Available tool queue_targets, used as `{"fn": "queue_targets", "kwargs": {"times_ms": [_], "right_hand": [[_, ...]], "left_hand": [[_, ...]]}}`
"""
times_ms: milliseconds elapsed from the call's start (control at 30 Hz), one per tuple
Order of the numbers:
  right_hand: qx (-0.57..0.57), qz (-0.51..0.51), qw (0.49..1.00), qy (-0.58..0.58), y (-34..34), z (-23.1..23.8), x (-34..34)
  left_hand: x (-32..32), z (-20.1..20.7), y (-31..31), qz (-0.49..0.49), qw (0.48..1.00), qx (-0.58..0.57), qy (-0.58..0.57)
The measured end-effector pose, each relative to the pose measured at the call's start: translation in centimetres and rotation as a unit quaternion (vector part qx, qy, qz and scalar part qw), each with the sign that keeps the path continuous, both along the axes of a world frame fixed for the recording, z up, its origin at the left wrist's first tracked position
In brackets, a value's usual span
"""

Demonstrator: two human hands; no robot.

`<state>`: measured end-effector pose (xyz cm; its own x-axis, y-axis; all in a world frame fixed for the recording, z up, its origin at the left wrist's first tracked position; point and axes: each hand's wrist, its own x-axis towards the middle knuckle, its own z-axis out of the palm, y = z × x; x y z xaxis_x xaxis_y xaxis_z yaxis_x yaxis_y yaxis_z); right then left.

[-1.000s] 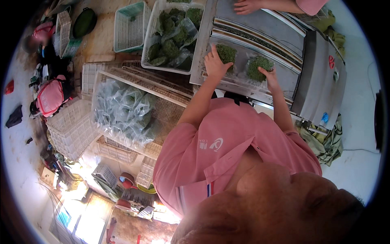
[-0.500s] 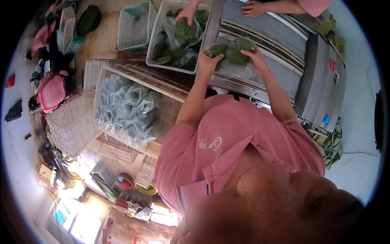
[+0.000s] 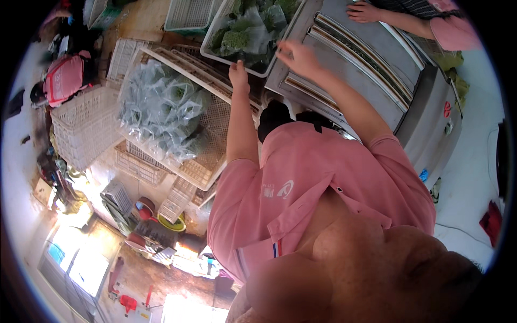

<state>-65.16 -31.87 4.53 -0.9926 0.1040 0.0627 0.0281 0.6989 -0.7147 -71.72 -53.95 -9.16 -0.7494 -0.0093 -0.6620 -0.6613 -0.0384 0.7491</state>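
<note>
A clear plastic bag of greens (image 3: 238,39) lies over other bagged greens in the white crate (image 3: 210,53). At the crate's near rim, my left hand (image 3: 238,78) has its fingers closed, seemingly on the corner of this bag. My right hand (image 3: 299,58) hovers by the crate's right edge, blurred, fingers apart and nothing visible in them. Beside it is the grey metal machine (image 3: 344,46) with long metal-edged strips across its top.
A tilted plastic crate (image 3: 186,172) on my left holds several clear bags of greens (image 3: 161,107). Stacked pale crates (image 3: 81,129) stand farther left, and a green-and-white basket (image 3: 188,16) is at the back. Another person's hand (image 3: 363,12) rests on the machine's far side.
Both my hands have moved left from the machine, and the bagged greens they held there are gone from its top. The other person's hand has left the white crate. The view has shifted.
</note>
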Motion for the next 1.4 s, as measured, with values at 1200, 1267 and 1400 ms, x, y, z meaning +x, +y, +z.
{"fn": "queue_targets", "kwargs": {"times_ms": [1200, 1267, 1400], "right_hand": [[0.128, 0.298, 0.944, -0.065, -12.3, 2.6, 11.5], [0.157, 0.334, 0.929, 0.013, -16.9, 1.8, 7.3], [0.221, 0.334, 0.901, 0.170, -25.2, -1.0, -1.1]], "left_hand": [[26.3, 8.4, -19.0, 0.184, 0.883, -0.346, 0.261], [24.4, 8.2, -23.3, 0.174, 0.832, -0.439, 0.291], [19.2, 11.1, -30.4, 0.023, 0.731, -0.631, 0.259]]}}
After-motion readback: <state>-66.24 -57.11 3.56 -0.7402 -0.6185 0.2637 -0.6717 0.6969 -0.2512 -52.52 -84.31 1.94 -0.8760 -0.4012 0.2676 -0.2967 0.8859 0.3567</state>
